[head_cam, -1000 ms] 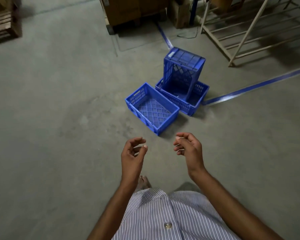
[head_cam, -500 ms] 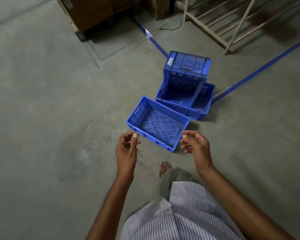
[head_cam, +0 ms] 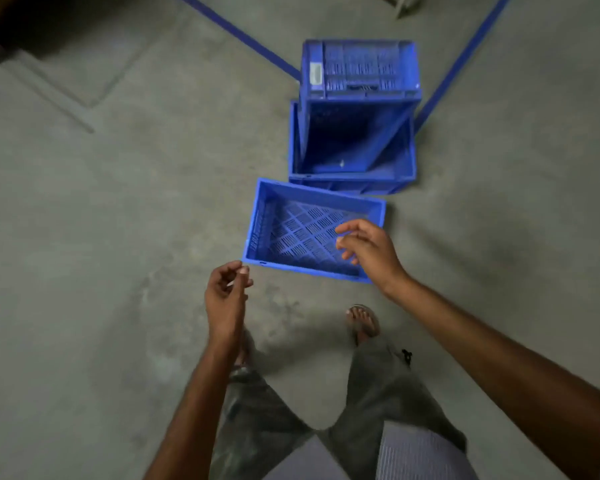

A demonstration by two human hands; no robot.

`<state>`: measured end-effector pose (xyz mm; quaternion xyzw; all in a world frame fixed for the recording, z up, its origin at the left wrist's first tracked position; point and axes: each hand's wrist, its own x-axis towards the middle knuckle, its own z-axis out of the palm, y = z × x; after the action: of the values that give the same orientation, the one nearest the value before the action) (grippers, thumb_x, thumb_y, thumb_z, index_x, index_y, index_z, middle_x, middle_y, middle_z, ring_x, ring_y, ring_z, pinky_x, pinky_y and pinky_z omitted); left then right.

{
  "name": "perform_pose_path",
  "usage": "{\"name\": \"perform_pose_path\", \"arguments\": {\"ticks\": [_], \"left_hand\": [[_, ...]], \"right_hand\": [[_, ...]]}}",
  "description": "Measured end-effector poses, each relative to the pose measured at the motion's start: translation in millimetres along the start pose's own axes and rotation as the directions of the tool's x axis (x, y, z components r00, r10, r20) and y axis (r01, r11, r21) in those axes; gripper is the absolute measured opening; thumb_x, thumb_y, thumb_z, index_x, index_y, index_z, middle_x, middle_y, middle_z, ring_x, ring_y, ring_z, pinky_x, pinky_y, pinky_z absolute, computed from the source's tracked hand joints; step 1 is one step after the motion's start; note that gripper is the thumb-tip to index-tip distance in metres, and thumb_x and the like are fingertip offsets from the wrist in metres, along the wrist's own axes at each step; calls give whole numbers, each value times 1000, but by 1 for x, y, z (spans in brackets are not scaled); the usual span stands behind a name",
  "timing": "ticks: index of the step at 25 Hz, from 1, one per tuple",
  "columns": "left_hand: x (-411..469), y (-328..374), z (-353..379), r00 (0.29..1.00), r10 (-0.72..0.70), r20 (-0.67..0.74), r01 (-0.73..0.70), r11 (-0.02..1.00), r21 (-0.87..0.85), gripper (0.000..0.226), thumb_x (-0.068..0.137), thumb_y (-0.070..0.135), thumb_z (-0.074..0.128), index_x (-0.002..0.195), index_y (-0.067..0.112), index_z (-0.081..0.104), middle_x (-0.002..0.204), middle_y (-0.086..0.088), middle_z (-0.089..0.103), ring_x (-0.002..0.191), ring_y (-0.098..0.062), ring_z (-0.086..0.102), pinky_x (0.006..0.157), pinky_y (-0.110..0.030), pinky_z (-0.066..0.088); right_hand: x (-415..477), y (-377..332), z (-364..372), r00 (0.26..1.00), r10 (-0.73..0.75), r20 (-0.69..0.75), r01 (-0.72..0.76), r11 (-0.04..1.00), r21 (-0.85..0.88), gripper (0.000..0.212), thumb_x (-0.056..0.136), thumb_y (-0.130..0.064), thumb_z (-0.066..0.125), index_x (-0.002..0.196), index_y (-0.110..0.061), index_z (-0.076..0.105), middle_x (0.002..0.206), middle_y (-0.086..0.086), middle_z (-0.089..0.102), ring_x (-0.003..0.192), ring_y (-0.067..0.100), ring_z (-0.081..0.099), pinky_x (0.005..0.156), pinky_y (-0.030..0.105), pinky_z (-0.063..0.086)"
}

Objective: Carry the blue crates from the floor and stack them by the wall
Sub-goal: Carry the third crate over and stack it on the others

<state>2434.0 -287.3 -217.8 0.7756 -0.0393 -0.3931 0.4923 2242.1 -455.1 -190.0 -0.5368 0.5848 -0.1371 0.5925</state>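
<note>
Three blue crates lie on the concrete floor. The nearest blue crate (head_cam: pixel 291 233) sits flat with its lattice bottom showing. Behind it a second blue crate (head_cam: pixel 400 168) lies flat, and a third blue crate (head_cam: pixel 359 69) stands tipped on end inside it. My left hand (head_cam: pixel 226 299) hovers just short of the nearest crate's near left corner, fingers loosely curled and holding nothing. My right hand (head_cam: pixel 369 249) hangs over that crate's right side, fingers loosely curled, not touching it.
Two blue floor lines (head_cam: pixel 238 31) (head_cam: pixel 461 65) run away behind the crates and meet near them. My sandalled foot (head_cam: pixel 362 322) stands close to the nearest crate. A dark object (head_cam: pixel 0 26) fills the top left corner.
I have stepped up to the crates and now look almost straight down on them. Both hands have moved forward; the right one now hangs over the nearest crate.
</note>
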Motion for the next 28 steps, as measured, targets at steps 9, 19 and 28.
{"name": "perform_pose_path", "arguments": {"ticks": [9,19,28], "left_hand": [[245,-146,-12,963,-175,205,112,952,286,20,97,20,65,116,14,67,107,-6,72,82,-12,70,75,-30,50],[385,-294,38,954,-143,264,35,926,375,38,101,24,55,139,20,60,129,5,67,110,-14,64,100,-36,50],[317,-190,60,947,-93,307,36,981,188,29,98,16,64,126,18,69,106,0,74,85,-11,65,61,-14,45]], "right_hand": [[155,188,191,982,170,-78,-185,940,-287,24,82,-5,56,92,-24,67,90,-3,73,94,18,69,90,38,54],[265,348,288,985,48,166,113,549,-828,47,90,-25,62,136,-25,57,123,8,67,116,31,60,96,35,46],[220,312,210,972,-211,106,228,723,-653,33,90,-23,67,124,-18,68,113,6,73,103,29,68,84,36,51]]}}
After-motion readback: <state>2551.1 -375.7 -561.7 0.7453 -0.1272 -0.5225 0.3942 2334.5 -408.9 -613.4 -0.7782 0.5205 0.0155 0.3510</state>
